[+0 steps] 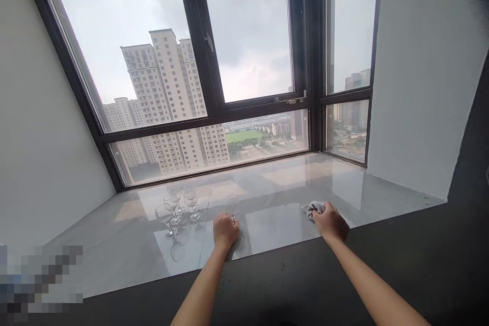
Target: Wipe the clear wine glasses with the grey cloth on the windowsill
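Note:
My left hand (225,230) is closed around the stem of a clear wine glass (231,205) that stands upright on the glossy marble windowsill (275,183). My right hand (330,221) rests on the sill farther right, its fingers curled over a crumpled grey-white cloth (314,208). To the left of the held glass stand several more empty wine glasses (176,209) in a loose cluster, all upright.
A large dark-framed window (214,97) with a handle rises behind the sill, with tall buildings outside. White walls close in on the left and right. A dark ledge (290,280) runs along the sill's near edge under my forearms.

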`<state>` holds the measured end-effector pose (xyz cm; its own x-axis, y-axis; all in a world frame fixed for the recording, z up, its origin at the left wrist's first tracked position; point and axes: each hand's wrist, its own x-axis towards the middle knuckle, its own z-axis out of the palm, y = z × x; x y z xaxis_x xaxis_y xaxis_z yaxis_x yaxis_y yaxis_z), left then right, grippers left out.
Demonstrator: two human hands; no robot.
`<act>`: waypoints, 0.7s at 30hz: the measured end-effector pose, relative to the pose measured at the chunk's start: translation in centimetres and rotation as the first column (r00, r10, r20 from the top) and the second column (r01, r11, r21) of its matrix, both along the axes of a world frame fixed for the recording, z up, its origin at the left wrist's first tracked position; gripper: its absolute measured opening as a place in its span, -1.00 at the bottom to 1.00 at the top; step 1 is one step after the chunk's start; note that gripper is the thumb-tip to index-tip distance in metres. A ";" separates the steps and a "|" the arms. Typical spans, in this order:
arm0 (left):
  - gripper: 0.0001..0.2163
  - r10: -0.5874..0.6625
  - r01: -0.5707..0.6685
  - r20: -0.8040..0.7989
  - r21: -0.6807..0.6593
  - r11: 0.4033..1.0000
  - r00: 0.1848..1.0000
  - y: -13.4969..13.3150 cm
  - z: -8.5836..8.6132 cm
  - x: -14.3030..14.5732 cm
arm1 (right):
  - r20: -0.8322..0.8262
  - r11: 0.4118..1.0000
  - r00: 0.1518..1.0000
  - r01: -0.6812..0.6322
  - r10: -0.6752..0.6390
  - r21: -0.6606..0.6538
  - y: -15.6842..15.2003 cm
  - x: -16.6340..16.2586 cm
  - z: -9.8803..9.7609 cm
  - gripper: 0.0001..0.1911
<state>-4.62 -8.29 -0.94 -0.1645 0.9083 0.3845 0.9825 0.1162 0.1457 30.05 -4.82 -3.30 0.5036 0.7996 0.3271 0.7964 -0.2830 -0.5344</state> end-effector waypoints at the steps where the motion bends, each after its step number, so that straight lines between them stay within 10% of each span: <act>1: -0.71 -0.010 0.010 -0.006 -0.001 1.000 1.000 0.0 0.0 0.0 | 0.002 1.000 1.000 -0.002 0.002 0.001 0.0 0.0 0.0 -0.68; 21: -0.77 -0.048 0.048 -0.005 0.008 0.999 0.999 -0.3 0.3 -0.1 | 0.007 1.000 1.000 -0.003 0.003 -0.002 0.0 0.1 -0.1 -0.69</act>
